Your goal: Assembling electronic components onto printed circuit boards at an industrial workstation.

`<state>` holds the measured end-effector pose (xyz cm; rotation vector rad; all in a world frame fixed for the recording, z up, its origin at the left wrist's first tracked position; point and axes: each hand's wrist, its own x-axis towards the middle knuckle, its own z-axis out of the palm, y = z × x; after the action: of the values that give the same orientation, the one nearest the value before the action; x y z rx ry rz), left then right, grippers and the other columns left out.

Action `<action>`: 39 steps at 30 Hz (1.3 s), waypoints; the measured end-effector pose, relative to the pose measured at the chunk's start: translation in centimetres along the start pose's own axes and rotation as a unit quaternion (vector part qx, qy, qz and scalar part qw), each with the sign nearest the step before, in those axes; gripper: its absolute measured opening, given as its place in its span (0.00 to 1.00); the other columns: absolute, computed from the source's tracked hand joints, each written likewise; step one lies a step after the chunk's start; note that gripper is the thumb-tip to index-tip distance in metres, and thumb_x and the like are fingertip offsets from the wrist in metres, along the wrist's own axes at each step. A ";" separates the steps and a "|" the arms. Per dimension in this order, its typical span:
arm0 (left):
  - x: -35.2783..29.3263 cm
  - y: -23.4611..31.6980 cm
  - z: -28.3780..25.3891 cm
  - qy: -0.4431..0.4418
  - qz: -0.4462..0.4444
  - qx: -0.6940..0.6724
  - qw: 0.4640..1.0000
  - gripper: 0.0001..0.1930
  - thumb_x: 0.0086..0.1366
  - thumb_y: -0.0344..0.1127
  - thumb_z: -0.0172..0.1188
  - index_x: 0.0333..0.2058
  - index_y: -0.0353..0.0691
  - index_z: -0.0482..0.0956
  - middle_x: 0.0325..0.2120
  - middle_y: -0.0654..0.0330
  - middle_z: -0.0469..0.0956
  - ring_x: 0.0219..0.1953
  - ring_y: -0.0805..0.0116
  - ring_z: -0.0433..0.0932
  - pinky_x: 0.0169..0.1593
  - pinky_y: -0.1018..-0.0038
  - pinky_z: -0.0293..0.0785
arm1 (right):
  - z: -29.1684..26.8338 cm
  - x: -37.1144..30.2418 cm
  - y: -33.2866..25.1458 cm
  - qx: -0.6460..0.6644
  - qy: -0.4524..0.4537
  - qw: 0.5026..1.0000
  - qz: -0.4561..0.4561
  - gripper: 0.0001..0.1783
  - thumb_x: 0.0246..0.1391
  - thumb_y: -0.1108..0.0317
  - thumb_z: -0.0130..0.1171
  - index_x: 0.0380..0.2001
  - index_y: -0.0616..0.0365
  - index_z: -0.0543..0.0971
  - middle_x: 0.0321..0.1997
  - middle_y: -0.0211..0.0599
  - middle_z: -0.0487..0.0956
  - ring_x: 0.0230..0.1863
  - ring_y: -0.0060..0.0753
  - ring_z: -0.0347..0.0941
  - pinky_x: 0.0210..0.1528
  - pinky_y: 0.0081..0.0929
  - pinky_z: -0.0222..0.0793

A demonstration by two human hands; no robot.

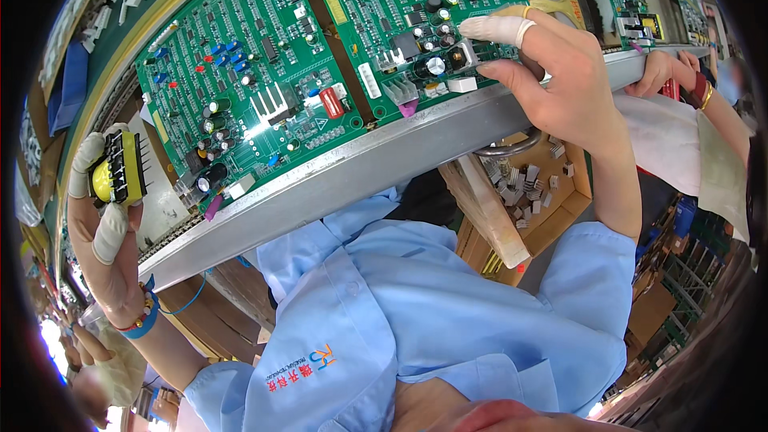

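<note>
Yellow-black transformer (118,172) is gripped by the left hand (84,224) at nine o'clock; the green board (364,40) at twelve is reached by the right hand (556,84), its hold unclear. Component fitting seems underway; careful alignment is probably called for next.

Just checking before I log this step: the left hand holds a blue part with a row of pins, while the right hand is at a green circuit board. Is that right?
Not quite: the head view shows that the part with a row of pins in the left hand is yellow and black, not blue. The right hand is at a green circuit board.
</note>
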<state>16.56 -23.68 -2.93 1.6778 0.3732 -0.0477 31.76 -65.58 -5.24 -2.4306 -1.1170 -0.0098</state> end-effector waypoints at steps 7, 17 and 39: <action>0.1 0.3 0.4 -0.007 0.010 0.037 0.999 0.39 0.53 0.36 0.68 0.60 0.30 0.60 0.56 0.49 0.67 0.51 0.71 0.72 0.37 0.87 0.70 | 0.2 0.0 0.4 0.000 0.020 1.000 -0.018 0.15 0.43 0.69 0.65 0.39 0.49 0.81 0.27 0.31 0.75 0.23 0.37 0.71 0.24 0.32 0.62; 0.1 0.0 0.9 0.000 0.006 0.033 0.999 0.39 0.52 0.36 0.69 0.60 0.29 0.60 0.55 0.51 0.68 0.46 0.74 0.73 0.33 0.88 0.66 | -0.1 0.7 0.5 0.016 0.016 0.996 -0.081 0.20 0.40 0.79 0.64 0.41 0.55 0.81 0.31 0.35 0.78 0.22 0.32 0.68 0.24 0.25 0.62; -0.6 -0.4 0.6 0.000 0.019 0.071 0.997 0.39 0.52 0.39 0.69 0.59 0.29 0.61 0.56 0.49 0.67 0.53 0.67 0.72 0.45 0.78 0.73 | -1.4 0.9 0.2 -0.030 -0.048 0.996 -0.073 0.21 0.40 0.78 0.65 0.42 0.54 0.81 0.28 0.34 0.77 0.20 0.32 0.67 0.22 0.25 0.60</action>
<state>15.99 -24.37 -3.20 1.8251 0.3448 -0.0482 32.78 -65.57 -3.88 -2.4183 -1.3534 0.0284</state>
